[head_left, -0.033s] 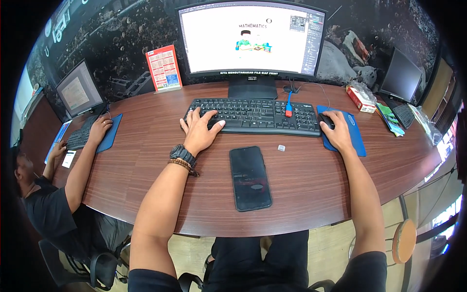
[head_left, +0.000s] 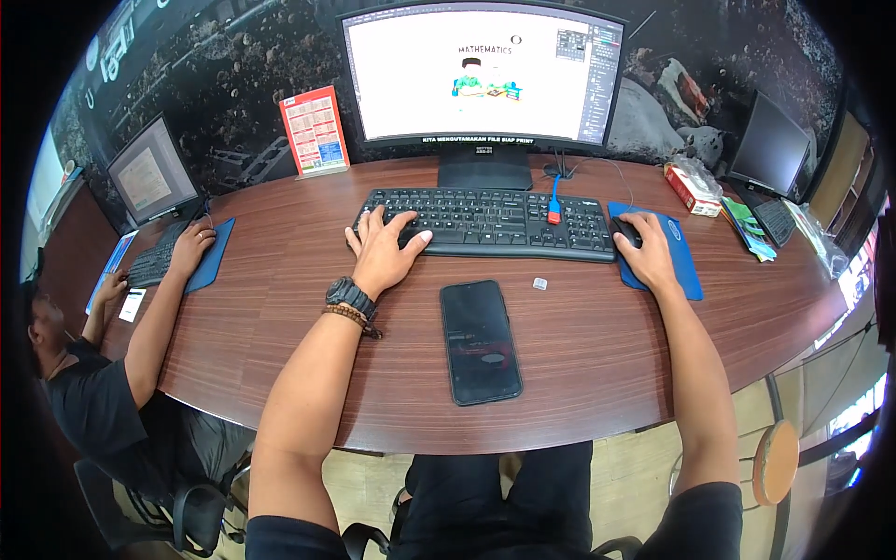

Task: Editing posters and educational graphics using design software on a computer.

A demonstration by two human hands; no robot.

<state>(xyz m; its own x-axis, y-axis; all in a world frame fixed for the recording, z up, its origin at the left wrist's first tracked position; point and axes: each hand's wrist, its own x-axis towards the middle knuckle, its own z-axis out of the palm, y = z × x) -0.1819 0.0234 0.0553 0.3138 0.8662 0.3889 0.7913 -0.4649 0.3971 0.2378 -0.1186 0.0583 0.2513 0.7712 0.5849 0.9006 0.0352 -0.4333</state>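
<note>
Spanning keyboard [head_left: 490,224] and mouse [head_left: 619,227]

Before me stretches a brown desk [head_left: 588,373]. On it stands a monitor [head_left: 401,93], lit mostly white. Below that lies the keyboard, the person's left hand [head_left: 383,247] resting on its left end, fingers loosely spread and relaxed. Just to its right, a blue pad [head_left: 686,266] bears the mouse, which the right hand [head_left: 646,247] cups from above. In front of the keyboard lies a dark phone [head_left: 482,343]; near its top right, I spot a tiny pale square [head_left: 539,284].
</note>
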